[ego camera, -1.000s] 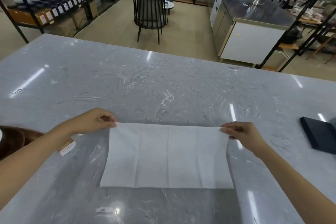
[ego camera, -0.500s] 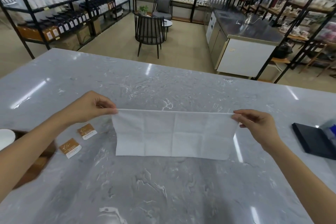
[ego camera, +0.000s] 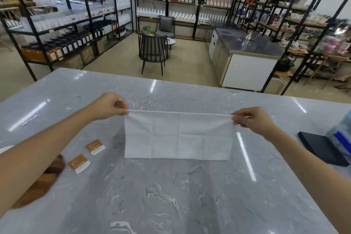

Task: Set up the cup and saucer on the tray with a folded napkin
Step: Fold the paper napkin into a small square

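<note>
Right, I have the white napkin (ego camera: 178, 136) stretched out in front of me, lifted off the grey marble desk (ego camera: 171, 195). My left hand (ego camera: 110, 106) is pinched closed on its top left corner, thumb and fingertips together on the paper. My right hand (ego camera: 252, 119) is clamped the same way on the top right corner. The top edge runs taut and nearly level between the two hands. The sheet hangs down from it as a wide rectangle with fold creases dividing it into panels. Whether its bottom edge touches the desk or hangs just above it, I cannot tell.

At about eight o'clock from the napkin, two small brown and white sachets (ego camera: 95, 146) lie flat on the desk, near each other but apart. Further out at eight o'clock a wooden tray (ego camera: 40, 184) shows from under my left forearm, blurred and mostly hidden. A sliver of something white (ego camera: 5, 149) sits at the left edge, too cut off for me to name.

At three o'clock, well apart from the napkin, a flat black pad (ego camera: 321, 148) lies on the desk, with a blurred blue and clear object (ego camera: 341, 137) just beside it at the frame edge.

At twelve o'clock, beyond the desk, stand a dark chair (ego camera: 152, 51) and black shelving racks (ego camera: 76, 15) loaded with bottles.
</note>
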Demonstrator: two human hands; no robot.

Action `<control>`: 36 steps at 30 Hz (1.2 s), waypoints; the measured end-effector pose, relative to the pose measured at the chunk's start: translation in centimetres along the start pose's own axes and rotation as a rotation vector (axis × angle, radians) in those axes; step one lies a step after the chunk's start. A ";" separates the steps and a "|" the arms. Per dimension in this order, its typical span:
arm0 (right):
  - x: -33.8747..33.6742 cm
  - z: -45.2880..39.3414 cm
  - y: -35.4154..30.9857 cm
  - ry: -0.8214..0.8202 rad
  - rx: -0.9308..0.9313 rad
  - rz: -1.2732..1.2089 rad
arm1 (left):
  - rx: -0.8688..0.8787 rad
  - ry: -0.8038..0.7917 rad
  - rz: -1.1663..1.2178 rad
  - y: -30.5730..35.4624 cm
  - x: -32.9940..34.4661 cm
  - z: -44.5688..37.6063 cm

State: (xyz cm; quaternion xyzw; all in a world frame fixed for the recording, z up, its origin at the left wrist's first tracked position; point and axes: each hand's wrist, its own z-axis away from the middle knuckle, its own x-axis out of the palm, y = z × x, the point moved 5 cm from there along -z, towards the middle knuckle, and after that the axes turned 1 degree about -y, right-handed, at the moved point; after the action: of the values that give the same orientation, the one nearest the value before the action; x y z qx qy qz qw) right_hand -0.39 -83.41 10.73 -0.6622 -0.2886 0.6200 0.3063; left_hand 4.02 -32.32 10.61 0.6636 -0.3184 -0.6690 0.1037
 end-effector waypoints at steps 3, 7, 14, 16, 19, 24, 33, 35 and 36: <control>-0.6 -0.7 -1.2 0.108 -0.026 0.096 | -0.008 0.149 -0.054 1.2 -1.1 -0.3; -1.2 1.4 -1.7 0.242 -0.124 0.166 | 0.133 0.322 -0.060 2.4 -2.2 2.0; 5.3 11.7 4.1 0.224 -0.078 0.196 | 0.183 0.257 0.007 -1.5 6.6 12.5; 7.9 15.4 6.3 0.186 -0.043 0.206 | 0.205 0.174 -0.065 -2.5 9.4 16.0; 10.6 20.2 8.8 0.124 -0.006 0.204 | 0.182 0.094 -0.067 -4.1 12.1 20.6; 11.8 25.3 10.0 0.094 -0.039 0.265 | 0.190 0.045 -0.027 -4.6 12.8 24.4; 14.7 22.7 4.8 0.146 -0.228 0.416 | 0.151 0.081 -0.133 -1.3 14.0 20.3; 18.3 20.2 2.0 0.078 -0.277 0.421 | 0.147 0.056 -0.124 1.3 16.4 17.3; 20.6 18.9 0.7 0.012 -0.308 0.421 | 0.141 0.000 -0.129 2.4 18.0 15.9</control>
State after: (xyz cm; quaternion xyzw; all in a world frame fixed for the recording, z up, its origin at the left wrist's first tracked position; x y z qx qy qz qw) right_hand -17.95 -67.27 -3.90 -0.7502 -0.2335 0.6148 0.0681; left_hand -13.59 -39.72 -4.12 0.6885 -0.3212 -0.6501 0.0135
